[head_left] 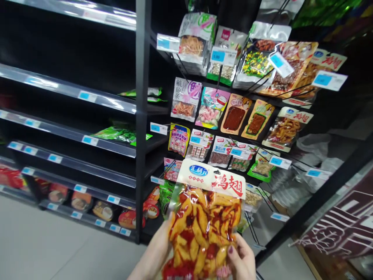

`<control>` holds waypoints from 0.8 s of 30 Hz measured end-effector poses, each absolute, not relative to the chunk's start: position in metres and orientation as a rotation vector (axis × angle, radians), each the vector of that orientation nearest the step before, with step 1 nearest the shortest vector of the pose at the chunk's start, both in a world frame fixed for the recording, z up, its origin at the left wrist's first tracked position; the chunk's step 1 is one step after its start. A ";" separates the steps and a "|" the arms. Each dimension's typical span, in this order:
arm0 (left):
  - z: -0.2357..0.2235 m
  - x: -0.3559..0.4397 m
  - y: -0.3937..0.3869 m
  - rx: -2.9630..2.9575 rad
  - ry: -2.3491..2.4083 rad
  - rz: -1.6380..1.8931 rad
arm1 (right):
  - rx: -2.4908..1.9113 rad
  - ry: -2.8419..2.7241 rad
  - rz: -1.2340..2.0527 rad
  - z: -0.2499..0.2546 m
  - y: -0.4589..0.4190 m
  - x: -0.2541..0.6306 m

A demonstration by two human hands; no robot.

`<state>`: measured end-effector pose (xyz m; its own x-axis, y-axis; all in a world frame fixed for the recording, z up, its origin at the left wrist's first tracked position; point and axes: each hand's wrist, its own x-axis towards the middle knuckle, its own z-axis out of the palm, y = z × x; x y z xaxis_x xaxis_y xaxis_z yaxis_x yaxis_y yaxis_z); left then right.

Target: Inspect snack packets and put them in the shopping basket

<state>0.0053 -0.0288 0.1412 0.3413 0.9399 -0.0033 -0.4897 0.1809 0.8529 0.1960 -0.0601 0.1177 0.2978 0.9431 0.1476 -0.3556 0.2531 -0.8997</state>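
Observation:
A clear snack packet (204, 221) of yellow-orange pieces in red sauce, with a white header bearing red characters, is held up low in the view. My left hand (155, 251) grips its left edge, fingers curled behind it. My right hand (243, 258) grips its lower right side, thumb on the front. Behind the packet is a black rack (142, 116) of hooks with hanging snack packets (233, 116).
Black shelves (72, 132) with blue price tags stand at the left, mostly bare, with green packets (116, 134) and round bowls (81, 200) low down. Grey floor (43, 241) lies below. A patterned board (344, 225) and white bags (314, 147) are at the right.

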 end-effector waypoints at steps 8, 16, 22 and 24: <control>0.158 -0.021 -0.038 0.984 0.716 1.146 | -1.011 -0.863 0.835 0.120 -0.058 0.194; 0.167 -0.012 -0.042 1.262 0.836 1.192 | -1.005 -0.880 0.739 0.120 -0.069 0.201; 0.175 -0.013 -0.046 1.528 0.958 1.156 | -0.995 -0.880 0.702 0.119 -0.071 0.206; 0.175 -0.013 -0.046 1.571 0.992 1.156 | -0.991 -0.870 0.717 0.119 -0.071 0.207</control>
